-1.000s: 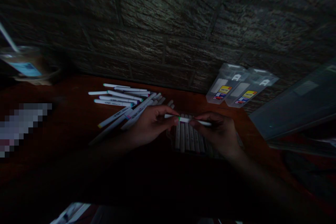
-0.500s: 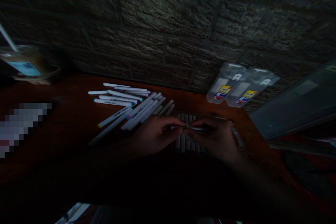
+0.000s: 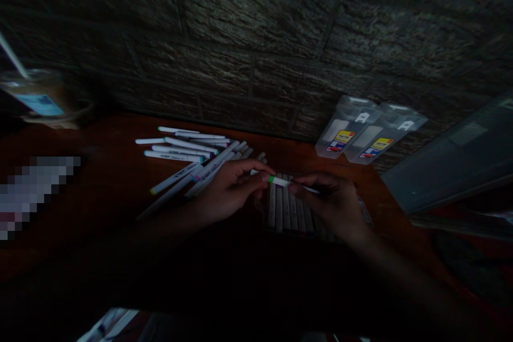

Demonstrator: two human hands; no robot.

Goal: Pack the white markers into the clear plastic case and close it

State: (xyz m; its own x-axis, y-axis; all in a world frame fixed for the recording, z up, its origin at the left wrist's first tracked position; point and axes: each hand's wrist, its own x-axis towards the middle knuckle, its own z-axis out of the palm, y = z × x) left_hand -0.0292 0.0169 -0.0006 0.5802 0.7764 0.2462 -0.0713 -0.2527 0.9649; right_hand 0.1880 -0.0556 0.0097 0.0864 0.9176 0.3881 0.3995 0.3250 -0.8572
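A white marker (image 3: 281, 181) with a green band lies sideways between my two hands. My left hand (image 3: 230, 187) pinches its left end between thumb and fingers. On the other end, my right hand (image 3: 331, 195) grips the marker with thumb and fingertips. Just below it, a row of white markers (image 3: 292, 216) lies side by side, partly covered by my right hand. Left of my hands is a loose pile of white markers (image 3: 188, 148) with coloured ends, some of them hidden behind my left hand.
Two clear plastic cases (image 3: 363, 131) with yellow labels stand against the brick wall (image 3: 240, 26). A cup with a straw (image 3: 44, 93) stands at the far left of the wooden table (image 3: 108, 144). A pixelated flat patch (image 3: 32, 192) is at the left edge. The scene is dim.
Both hands have risen slightly with the marker. My left hand has shifted left along it, so the green band and more of the white barrel now show.
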